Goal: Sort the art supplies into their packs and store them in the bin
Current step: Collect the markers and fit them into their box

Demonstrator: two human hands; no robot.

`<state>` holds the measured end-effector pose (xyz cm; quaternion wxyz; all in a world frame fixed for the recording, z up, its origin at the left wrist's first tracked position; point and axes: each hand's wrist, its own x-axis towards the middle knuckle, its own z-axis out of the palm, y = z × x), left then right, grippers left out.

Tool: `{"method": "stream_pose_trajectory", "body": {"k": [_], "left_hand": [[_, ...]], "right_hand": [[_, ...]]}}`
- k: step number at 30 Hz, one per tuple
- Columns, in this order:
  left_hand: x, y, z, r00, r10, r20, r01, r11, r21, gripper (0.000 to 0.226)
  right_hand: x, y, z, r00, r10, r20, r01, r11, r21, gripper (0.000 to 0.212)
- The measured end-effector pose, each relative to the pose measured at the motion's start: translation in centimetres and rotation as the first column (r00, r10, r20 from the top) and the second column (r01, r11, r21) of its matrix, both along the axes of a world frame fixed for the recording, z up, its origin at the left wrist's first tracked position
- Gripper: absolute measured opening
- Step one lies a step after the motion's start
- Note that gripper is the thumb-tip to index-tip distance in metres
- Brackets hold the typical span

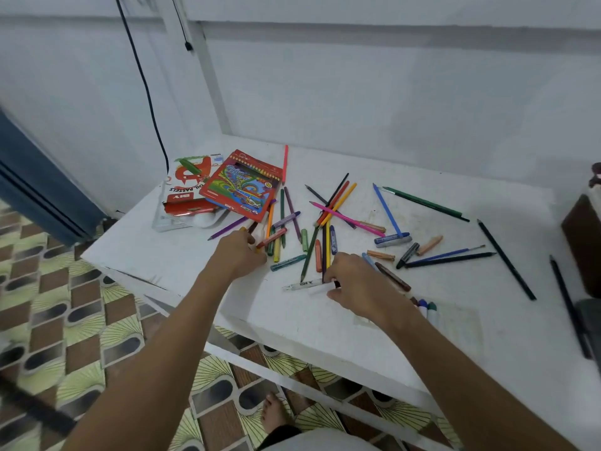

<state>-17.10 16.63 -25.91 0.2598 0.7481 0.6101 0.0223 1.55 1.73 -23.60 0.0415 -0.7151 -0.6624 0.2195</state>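
Observation:
Coloured pencils (pixel 338 203) and oil pastels (pixel 287 262) lie scattered across the white table (pixel 182 255). At the table's far left corner a red pencil pack (pixel 242 187) overlaps a white and red oil pastels pack (pixel 182 190). My left hand (pixel 240 252) is curled round a few pastels, whose yellow and brown tips poke out above the knuckles. My right hand (pixel 361 283) curls at the near end of a white pastel (pixel 304 284), beside the ends of a dark pencil and a yellow one. Several markers (pixel 427 307) lie by my right wrist.
A brown container (pixel 582 242) stands at the right edge, a dark object (pixel 590 317) in front of it. Long dark pencils (pixel 507 258) lie near them. A clear plastic tray (pixel 175 221) sits under the packs. A white wall runs behind the table; patterned floor lies left and below.

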Motion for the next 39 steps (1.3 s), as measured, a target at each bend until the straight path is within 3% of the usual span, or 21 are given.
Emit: {"method": "stream_pose_trajectory", "body": {"k": [4, 7, 11, 14, 18, 24, 30, 35, 39], "left_hand": [[0.0, -0.6, -0.6, 0.996, 0.029, 0.082, -0.037, 0.994, 0.099, 0.027], [-0.1, -1.0, -0.8, 0.994, 0.05, 0.098, -0.064, 0.988, 0.138, 0.021], [-0.2, -1.3, 0.2, 0.989, 0.099, 0.113, -0.123, 0.965, 0.232, 0.018], [-0.1, -1.8, 1.6, 0.966, 0.105, 0.236, -0.184, 0.921, 0.344, 0.017], [1.0, -3.2, 3.8, 0.941, 0.028, 0.338, -0.179, 0.887, 0.426, 0.017], [6.8, -8.6, 5.1, 0.859, -0.271, 0.435, 0.079, 0.908, 0.412, 0.019], [13.5, -14.8, 4.1, 0.799, -0.471, 0.374, 0.406, 0.881, 0.244, 0.024], [16.8, -18.0, 2.4, 0.834, -0.436, 0.338, 0.444, 0.894, 0.059, 0.026], [18.2, -19.4, 1.4, 0.842, -0.471, 0.264, 0.469, 0.88, 0.076, 0.015]], "right_hand": [[0.2, 0.3, -0.2, 0.997, 0.028, 0.071, -0.025, 0.999, -0.043, 0.035], [0.7, -0.2, -0.6, 1.0, 0.017, 0.016, -0.018, 0.998, 0.064, 0.03], [1.5, -1.0, -1.0, 0.988, -0.033, -0.151, 0.058, 0.985, 0.16, 0.025], [2.4, -1.2, -0.7, 0.947, -0.081, -0.312, 0.144, 0.972, 0.185, 0.025], [4.2, -2.2, 0.3, 0.896, -0.151, -0.417, 0.256, 0.944, 0.208, 0.022], [7.5, -6.8, 1.1, 0.62, -0.336, -0.709, 0.544, 0.835, 0.08, 0.021], [10.5, -12.8, 0.8, 0.507, -0.435, -0.745, 0.677, 0.736, 0.031, 0.027], [11.6, -16.0, -0.3, 0.561, -0.587, -0.583, 0.742, 0.669, 0.041, 0.027], [11.1, -16.7, -1.3, 0.657, -0.599, -0.457, 0.708, 0.699, 0.103, 0.025]]}}
